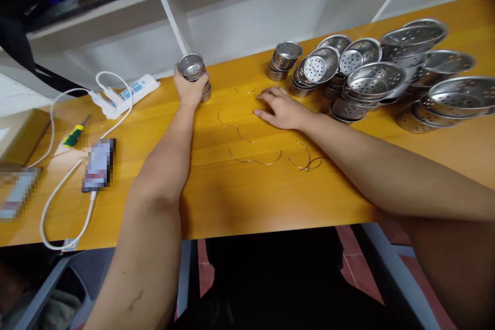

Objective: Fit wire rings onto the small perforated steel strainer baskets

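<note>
My left hand [189, 90] is wrapped round a small stack of perforated metal cups [191, 66] at the back of the table. Fingers apart, my right hand [280, 108] rests on or just over the wood and holds nothing. Close to its fingertips lies a thin curved wire [245, 91]. More curved wires [266, 162] are scattered on the near side of both hands. Behind my right hand stands another small stack of perforated cups [286, 56]. Several wider stacks of perforated metal cups [375, 82] fill the right side, some leaning.
On the left are a white power strip [133, 97] with looping cables, a green and yellow screwdriver [75, 134] and a phone [99, 165]. A cardboard box [23, 136] sits at the far left. A white shelf [166, 5] rises behind the wooden table [224, 206].
</note>
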`<state>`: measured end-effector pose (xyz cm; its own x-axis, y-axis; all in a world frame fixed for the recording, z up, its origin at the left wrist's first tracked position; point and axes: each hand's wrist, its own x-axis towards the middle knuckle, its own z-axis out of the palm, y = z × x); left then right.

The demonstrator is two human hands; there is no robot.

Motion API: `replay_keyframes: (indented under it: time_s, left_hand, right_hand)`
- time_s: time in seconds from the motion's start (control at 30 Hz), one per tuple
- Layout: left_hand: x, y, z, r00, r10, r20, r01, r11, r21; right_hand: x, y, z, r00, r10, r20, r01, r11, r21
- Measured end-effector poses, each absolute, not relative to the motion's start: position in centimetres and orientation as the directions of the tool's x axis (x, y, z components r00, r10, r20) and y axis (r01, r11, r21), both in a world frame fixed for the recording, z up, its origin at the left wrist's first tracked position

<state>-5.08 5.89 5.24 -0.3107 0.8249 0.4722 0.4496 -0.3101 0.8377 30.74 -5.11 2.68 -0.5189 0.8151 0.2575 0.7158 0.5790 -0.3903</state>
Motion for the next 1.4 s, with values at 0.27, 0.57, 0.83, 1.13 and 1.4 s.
replay_keyframes:
  time_s: [0.27,0.57,0.83,1.13,1.4]
  left_hand:
    - [-5.2,5.9,5.7,-0.293,0.816,0.499,0.541,-0.290,0.790]
    - [-5.8,6.2,4.0,-0.223,0.784,0.580,0.485,-0.427,0.763]
    - [-4.3,4.8,8.0,-0.194,0.715,0.672,0.536,-0.497,0.683]
    - [3.5,-1.9,8.4,0.407,0.780,0.475,0.458,-0.624,0.633]
    - [2.8,-2.0,7.6,0.603,0.718,0.347,0.571,-0.693,0.440]
  right_hand:
    - [31.0,-5.0,2.5,-0.519,0.813,0.264,0.707,0.582,-0.403]
    - [30.9,-4.9,2.4,-0.519,0.811,0.269,0.719,0.585,-0.375]
    - [30.7,-5.1,2.7,-0.500,0.828,0.255,0.719,0.561,-0.410]
    - [30.0,-6.6,5.1,-0.380,0.796,0.471,0.566,0.603,-0.563]
    - [29.2,-7.1,5.6,-0.401,0.803,0.441,0.553,0.596,-0.582]
